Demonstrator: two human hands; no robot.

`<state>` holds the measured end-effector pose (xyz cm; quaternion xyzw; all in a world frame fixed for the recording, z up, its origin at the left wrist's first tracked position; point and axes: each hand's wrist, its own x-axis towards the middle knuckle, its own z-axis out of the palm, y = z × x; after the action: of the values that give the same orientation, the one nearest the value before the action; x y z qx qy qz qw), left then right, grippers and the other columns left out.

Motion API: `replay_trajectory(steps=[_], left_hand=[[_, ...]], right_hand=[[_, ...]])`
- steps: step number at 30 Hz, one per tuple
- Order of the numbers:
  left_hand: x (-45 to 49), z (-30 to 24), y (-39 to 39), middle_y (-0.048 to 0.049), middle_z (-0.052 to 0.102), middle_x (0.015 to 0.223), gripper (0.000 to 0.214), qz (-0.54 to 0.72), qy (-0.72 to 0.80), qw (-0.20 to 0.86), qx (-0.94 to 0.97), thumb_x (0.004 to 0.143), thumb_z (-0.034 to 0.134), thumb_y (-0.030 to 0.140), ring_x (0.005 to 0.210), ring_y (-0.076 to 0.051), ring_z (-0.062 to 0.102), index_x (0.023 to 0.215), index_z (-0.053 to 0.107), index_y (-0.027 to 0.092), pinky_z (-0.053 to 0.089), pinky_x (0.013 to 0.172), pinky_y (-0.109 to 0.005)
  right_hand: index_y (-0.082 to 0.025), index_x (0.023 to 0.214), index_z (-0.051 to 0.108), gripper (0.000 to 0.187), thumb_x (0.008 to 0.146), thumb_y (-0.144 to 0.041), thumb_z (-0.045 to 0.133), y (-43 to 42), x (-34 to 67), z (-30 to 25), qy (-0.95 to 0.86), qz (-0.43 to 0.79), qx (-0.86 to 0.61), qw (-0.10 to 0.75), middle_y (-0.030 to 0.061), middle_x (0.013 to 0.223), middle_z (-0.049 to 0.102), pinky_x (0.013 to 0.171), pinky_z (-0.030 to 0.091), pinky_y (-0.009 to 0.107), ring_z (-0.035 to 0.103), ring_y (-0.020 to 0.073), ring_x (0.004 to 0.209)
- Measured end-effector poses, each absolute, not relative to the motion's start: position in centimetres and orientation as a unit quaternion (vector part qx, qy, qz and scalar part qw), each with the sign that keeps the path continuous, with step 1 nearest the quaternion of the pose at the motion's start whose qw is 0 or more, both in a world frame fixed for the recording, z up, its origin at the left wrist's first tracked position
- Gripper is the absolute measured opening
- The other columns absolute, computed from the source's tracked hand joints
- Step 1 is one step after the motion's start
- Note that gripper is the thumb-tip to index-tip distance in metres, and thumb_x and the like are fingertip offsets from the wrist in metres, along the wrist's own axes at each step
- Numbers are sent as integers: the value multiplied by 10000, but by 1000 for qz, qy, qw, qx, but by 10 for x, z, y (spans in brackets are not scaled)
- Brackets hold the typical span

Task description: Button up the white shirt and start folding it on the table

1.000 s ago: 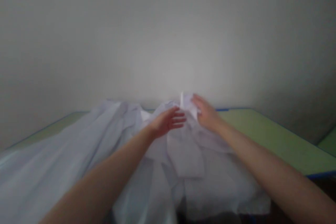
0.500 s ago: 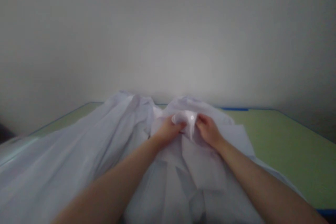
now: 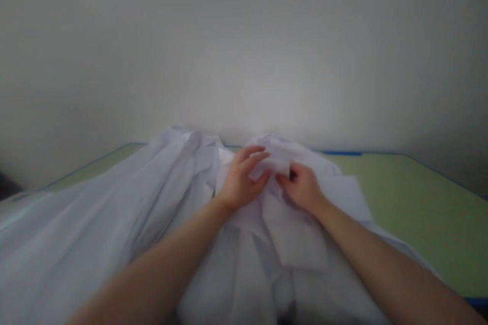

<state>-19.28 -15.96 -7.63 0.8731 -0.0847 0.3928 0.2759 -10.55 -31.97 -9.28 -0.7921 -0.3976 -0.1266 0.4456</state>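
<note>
A white garment (image 3: 301,249) lies in loose folds over the table, its cloth bunched up in the middle. My left hand (image 3: 244,177) is over the bunched part, thumb and fingers spread apart, palm toward the cloth. Whether its fingertips touch the fabric I cannot tell. Just to its right, my right hand (image 3: 303,185) pinches a raised edge of the garment between thumb and bent fingers. The button seen earlier on this edge is out of sight now.
More white cloth (image 3: 114,203) spreads across the left side of the table. Green tabletop (image 3: 412,203) with blue edging shows on the right. A plain grey wall (image 3: 244,51) rises behind the table. Something dark (image 3: 7,185) stands at the far left.
My left hand has let go of the cloth edge and its fingers have opened upward. The button has gone from sight. My right hand stays at the edge, its thumb nearer the left hand.
</note>
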Motion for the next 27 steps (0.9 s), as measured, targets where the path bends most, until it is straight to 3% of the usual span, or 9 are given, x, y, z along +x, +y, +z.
replay_trajectory(steps=[4, 8, 12, 15, 20, 25, 27], left_hand=[[-193, -74, -162, -67, 614, 1071, 311, 352, -135, 248, 892, 791, 578, 302, 1037, -176, 536, 1088, 614, 215, 399, 959, -319], [-187, -83, -158, -45, 663, 912, 132, 365, -163, 251, 881, 791, 554, 209, 888, -151, 596, 844, 676, 205, 472, 845, -300], [-184, -90, -155, -28, 679, 948, 125, 396, -185, 260, 861, 724, 572, 106, 881, -146, 620, 755, 655, 195, 496, 812, -290], [-184, -92, -156, -24, 677, 994, 142, 392, -171, 277, 861, 697, 552, 66, 897, -139, 627, 715, 623, 187, 501, 810, -273], [-186, -91, -159, -48, 655, 1061, 154, 362, -173, 322, 858, 652, 517, 31, 955, -149, 611, 690, 558, 174, 487, 834, -283], [-188, -84, -158, -72, 591, 1128, 148, 357, -197, 331, 851, 590, 496, 22, 1049, -185, 540, 630, 495, 165, 430, 900, -327], [-189, -82, -157, -61, 613, 1009, 139, 350, -199, 335, 852, 574, 485, 32, 963, -181, 552, 617, 473, 164, 438, 849, -317]], right_hand=[[-179, 651, 516, 115, 712, -265, 563, -317, -111, -94, -418, -176, -785, 423, -15, 575, 487, 517, 275, 226, 398, 104, 542], [-181, 667, 467, 102, 689, -210, 562, -316, -109, -98, -440, -180, -754, 453, -22, 615, 460, 545, 298, 220, 397, 104, 581], [-179, 639, 434, 163, 659, -173, 596, -319, -106, -97, -467, -167, -709, 501, -20, 650, 449, 579, 327, 218, 409, 106, 630], [-178, 657, 455, 216, 668, -277, 647, -322, -106, -94, -481, -110, -684, 538, -5, 704, 481, 590, 360, 219, 440, 108, 651], [-185, 806, 525, 272, 744, -444, 580, -320, -100, -98, -399, 1, -695, 598, -15, 645, 522, 513, 367, 209, 458, 98, 549], [-161, 737, 592, 238, 698, -392, 632, -316, -92, -106, -380, -2, -742, 552, -24, 586, 524, 487, 339, 198, 443, 88, 518], [-156, 699, 593, 250, 742, -403, 581, -318, -91, -105, -370, 0, -744, 556, -28, 550, 500, 477, 329, 197, 429, 86, 502]])
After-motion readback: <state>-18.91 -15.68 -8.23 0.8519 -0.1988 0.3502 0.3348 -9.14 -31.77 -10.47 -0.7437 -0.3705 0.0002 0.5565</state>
